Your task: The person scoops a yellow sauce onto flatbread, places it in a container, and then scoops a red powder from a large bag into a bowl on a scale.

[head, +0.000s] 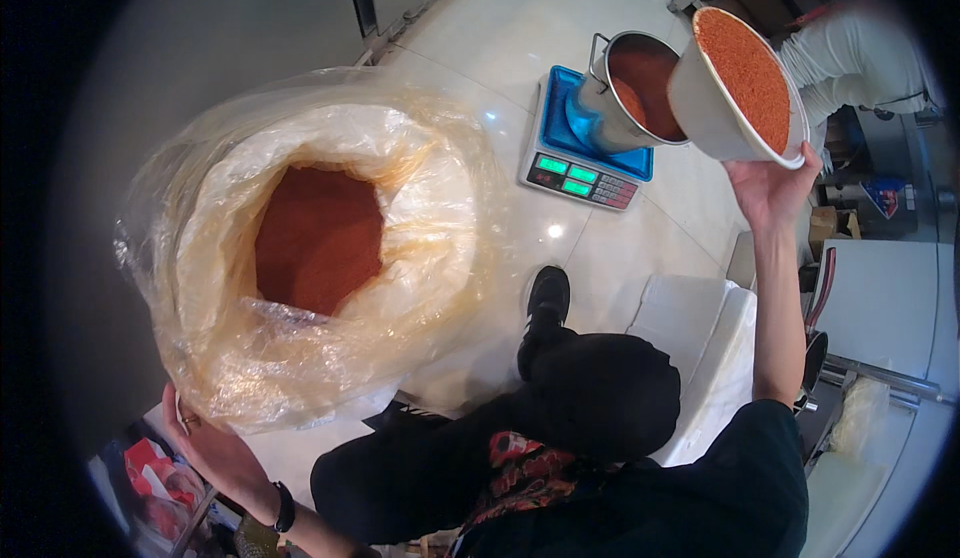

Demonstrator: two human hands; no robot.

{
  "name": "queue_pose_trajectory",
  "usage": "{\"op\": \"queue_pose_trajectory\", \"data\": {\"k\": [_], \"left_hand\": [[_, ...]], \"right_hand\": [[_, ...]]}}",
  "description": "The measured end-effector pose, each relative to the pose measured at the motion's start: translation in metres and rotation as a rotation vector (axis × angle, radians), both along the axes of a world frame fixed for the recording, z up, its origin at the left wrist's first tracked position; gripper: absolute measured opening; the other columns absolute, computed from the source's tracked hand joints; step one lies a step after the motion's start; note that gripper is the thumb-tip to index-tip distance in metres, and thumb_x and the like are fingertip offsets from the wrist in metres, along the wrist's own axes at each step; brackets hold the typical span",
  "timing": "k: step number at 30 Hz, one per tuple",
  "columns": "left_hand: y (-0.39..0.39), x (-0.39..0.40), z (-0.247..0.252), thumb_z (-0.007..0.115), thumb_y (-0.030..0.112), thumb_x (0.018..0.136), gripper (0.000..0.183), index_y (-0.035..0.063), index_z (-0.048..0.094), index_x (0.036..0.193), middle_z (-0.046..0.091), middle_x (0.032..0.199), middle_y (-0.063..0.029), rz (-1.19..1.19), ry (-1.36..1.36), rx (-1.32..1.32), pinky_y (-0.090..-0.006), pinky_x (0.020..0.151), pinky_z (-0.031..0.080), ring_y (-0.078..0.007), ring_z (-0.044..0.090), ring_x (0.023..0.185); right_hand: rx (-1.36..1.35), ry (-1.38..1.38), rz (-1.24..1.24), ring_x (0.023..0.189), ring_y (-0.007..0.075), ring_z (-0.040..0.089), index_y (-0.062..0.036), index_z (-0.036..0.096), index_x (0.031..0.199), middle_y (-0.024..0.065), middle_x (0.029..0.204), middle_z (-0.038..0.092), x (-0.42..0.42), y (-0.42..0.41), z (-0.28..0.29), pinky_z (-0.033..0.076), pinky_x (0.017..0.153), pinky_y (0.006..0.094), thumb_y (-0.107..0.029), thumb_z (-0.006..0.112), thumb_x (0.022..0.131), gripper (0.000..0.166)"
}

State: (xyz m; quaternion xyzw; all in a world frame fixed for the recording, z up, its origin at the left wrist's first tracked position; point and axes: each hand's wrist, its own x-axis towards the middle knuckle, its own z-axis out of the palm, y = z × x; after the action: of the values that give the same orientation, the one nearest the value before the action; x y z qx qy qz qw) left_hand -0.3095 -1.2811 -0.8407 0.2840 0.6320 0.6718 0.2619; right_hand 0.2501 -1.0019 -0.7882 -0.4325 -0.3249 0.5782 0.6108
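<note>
My right hand (772,190) grips the rim of a white plastic tub (709,107) filled with reddish-orange ground spice, tilted beside a tall metal pot (619,126). That pot, with red powder inside, stands on the blue tray of a digital scale (581,179) with lit green displays. To the left, a large sack (435,220) with a clear plastic liner (300,378) gapes wide around dark red powder (319,239). My left hand (214,449) is at the lower left edge of the liner; its fingers are partly behind the plastic, so its hold is unclear.
A white foam box (697,333) stands on the tiled floor (480,25) by my leg. Another person's white-clothed part (855,62) shows at the upper right. A pan (816,359) and metal shelving lie at the right; red and white packages (157,475) are at the lower left.
</note>
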Motion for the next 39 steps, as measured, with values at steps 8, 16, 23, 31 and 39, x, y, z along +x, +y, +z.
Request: {"op": "queue_pose_trajectory", "data": {"k": [8,16,23,31,39], "left_hand": [[-0.016,0.003,-0.015,0.041,0.036,0.100,0.054,0.0020,0.037,0.142,0.038,0.145,-0.0165,0.129,0.051,-0.121,-0.0412,0.113,0.030,-0.0275,0.037,0.135],[-0.027,-0.006,-0.029,0.041,0.035,0.102,0.052,0.0009,0.038,0.141,0.040,0.144,-0.0134,0.154,-0.043,-0.128,-0.0389,0.113,0.029,-0.0234,0.038,0.133],[-0.020,0.003,-0.025,0.044,0.028,0.100,0.050,0.0004,0.038,0.142,0.044,0.142,-0.0145,0.263,-0.135,-0.137,-0.0400,0.107,0.036,-0.0260,0.045,0.127],[-0.019,0.006,-0.029,0.044,0.030,0.102,0.053,0.0013,0.037,0.145,0.041,0.145,-0.0138,0.287,-0.032,-0.172,-0.0408,0.107,0.037,-0.0262,0.043,0.129],[-0.022,-0.001,-0.032,0.046,0.031,0.101,0.055,0.0015,0.035,0.147,0.040,0.147,-0.0136,0.289,-0.028,-0.203,-0.0411,0.108,0.037,-0.0261,0.043,0.130]], "right_hand": [[-0.059,-0.229,-0.141,0.132,0.0305,0.042,-0.0055,0.033,0.143,0.0160,0.146,0.039,0.091,0.058,-0.044,0.038,0.108,0.0491,-0.044,0.061,0.086,0.075],[-0.087,-0.614,-0.157,0.128,0.0309,0.045,-0.0113,0.038,0.141,0.0138,0.138,0.045,0.102,0.083,-0.068,0.042,0.100,0.0516,-0.039,0.061,0.089,0.064],[-0.069,-0.960,-0.236,0.121,0.0286,0.050,-0.0095,0.038,0.144,0.0126,0.135,0.049,0.082,0.096,-0.070,0.045,0.096,0.0466,-0.038,0.066,0.085,0.071],[0.186,-1.430,-0.207,0.111,0.0312,0.058,-0.0012,0.041,0.142,0.0244,0.127,0.053,0.071,0.115,-0.086,0.050,0.090,0.0386,-0.040,0.076,0.074,0.086],[0.405,-1.795,-0.144,0.106,0.0389,0.058,-0.0124,0.042,0.143,0.0261,0.121,0.050,0.049,0.110,-0.090,0.051,0.088,0.0432,-0.042,0.077,0.067,0.089]]}}
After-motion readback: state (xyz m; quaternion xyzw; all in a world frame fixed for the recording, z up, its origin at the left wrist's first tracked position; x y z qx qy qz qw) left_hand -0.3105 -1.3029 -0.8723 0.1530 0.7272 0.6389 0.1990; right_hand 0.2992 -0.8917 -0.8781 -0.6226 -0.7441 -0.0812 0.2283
